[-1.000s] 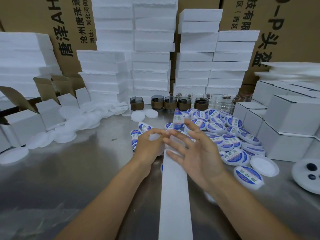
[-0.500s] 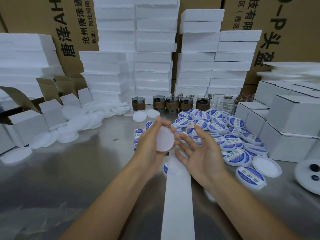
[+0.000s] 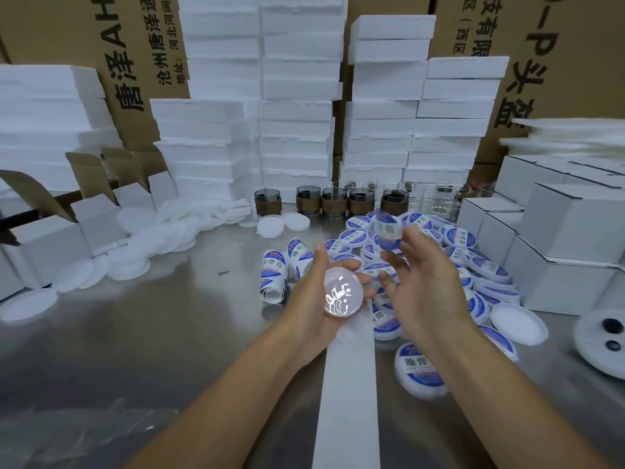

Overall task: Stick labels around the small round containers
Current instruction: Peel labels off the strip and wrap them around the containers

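Left hand (image 3: 313, 301) grips a small round translucent white plastic container (image 3: 342, 293), side exposed for wrapping; just above-right, right hand (image 3: 424, 282) pinches a peeled blue-and-white label (image 3: 388, 229), apparently ready to apply.

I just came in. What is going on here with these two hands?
A person is labelling at a metal table. The left hand grips a bare white container. The right hand holds up a blue and white label, above and right of the container, not yet on it. Labelled containers lie piled behind the hands, and a white backing strip runs toward the person.
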The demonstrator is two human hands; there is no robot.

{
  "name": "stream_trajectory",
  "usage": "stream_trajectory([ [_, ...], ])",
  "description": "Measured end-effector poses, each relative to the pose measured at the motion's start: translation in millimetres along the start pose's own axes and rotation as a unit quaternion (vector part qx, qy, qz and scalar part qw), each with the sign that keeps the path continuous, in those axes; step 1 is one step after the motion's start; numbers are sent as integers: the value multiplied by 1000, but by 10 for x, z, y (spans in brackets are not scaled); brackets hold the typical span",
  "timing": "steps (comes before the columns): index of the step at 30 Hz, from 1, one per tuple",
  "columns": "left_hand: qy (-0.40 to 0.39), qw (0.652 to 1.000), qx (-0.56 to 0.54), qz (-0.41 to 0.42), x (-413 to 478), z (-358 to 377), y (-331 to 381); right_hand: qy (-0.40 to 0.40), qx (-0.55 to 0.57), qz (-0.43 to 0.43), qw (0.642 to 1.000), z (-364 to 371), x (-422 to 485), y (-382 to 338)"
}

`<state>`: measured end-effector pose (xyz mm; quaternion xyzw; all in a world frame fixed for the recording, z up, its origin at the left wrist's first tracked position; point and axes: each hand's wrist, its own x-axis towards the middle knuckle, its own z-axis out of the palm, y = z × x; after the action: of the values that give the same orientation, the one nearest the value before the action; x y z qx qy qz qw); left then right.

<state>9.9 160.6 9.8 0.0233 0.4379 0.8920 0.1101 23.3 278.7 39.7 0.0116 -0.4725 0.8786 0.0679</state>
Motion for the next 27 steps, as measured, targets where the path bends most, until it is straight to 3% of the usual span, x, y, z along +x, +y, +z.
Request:
stream_trajectory([
  [7,-27,996,-85,-20,83,-75,-39,-139,-162,-25,977,58,-141,58],
  [17,30,997,-64,-8,133,-127,-35,-116,-253,31,960,12,-128,126],
  [27,30,999,-39,-14,125,-156,-23,-56,-276,13,959,6,-105,197],
])
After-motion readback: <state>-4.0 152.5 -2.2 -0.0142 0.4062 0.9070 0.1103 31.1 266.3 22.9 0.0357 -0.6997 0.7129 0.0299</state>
